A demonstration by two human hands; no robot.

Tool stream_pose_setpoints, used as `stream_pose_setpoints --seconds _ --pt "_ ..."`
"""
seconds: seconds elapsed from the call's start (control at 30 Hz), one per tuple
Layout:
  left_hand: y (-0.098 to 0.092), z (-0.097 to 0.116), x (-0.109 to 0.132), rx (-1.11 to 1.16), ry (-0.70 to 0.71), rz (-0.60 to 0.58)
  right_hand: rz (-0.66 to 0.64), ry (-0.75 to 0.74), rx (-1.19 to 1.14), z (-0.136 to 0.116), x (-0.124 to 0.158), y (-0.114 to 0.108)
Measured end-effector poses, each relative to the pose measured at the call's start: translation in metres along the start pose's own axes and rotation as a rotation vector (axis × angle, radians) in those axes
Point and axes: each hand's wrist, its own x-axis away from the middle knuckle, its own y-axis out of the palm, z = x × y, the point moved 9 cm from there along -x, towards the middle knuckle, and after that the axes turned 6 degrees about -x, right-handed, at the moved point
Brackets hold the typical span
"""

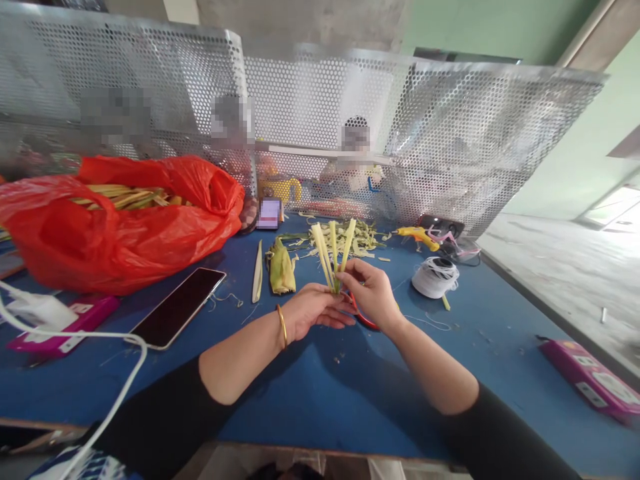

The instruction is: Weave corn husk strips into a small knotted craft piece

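Both my hands meet over the middle of the blue table (310, 387). My left hand (313, 310), with a gold bangle on its wrist, is closed on the base of a small bundle of pale yellow-green leaf strips (333, 250) that fan upward. My right hand (370, 290) pinches the same strips from the right side. Red-handled scissors (361, 318) show under my right hand, partly hidden. A folded leaf piece (281, 268) and a single narrow strip (257, 272) lie just left of my hands.
A red plastic bag (120, 223) full of leaf strips sits at left, with a dark phone (177, 307) beside it. Leaf scraps (363, 237), a yellow glue gun (417, 235) and a spool of white thread (435, 277) lie behind. Pink boxes (590, 377) and a perforated metal screen (450, 127) border the table.
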Motion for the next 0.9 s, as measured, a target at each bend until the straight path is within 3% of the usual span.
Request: stream_pose_setpoints --seconds 0.13,0.23,0.33,0.4,0.47,0.6,0.73,0.9 --pt "0.003 0.001 -0.001 0.074 -0.018 -0.043 0.030 0.052 -0.092 0.006 -0.002 -0.003" --pt "0.006 0.003 -0.001 0.115 -0.033 -0.085 0.108 0.039 0.056 0.005 -0.002 -0.013" --pt "0.004 0.004 -0.001 0.096 -0.036 -0.057 0.181 -0.143 0.298 -0.015 0.004 -0.019" --pt "0.001 0.003 0.000 0.079 -0.039 -0.012 0.140 -0.292 0.349 -0.030 0.009 -0.012" --pt "-0.001 0.002 0.000 0.074 -0.040 0.030 0.093 -0.336 0.347 -0.034 0.011 -0.005" --pt "0.000 0.001 -0.001 0.065 -0.030 0.050 0.083 -0.166 0.339 -0.015 0.005 -0.004" --pt "-0.001 0.001 -0.001 0.041 -0.006 0.060 -0.020 -0.008 0.204 0.006 0.001 0.003" --pt "0.003 0.001 -0.002 0.091 -0.019 -0.019 -0.032 0.097 0.044 0.015 -0.001 0.004"
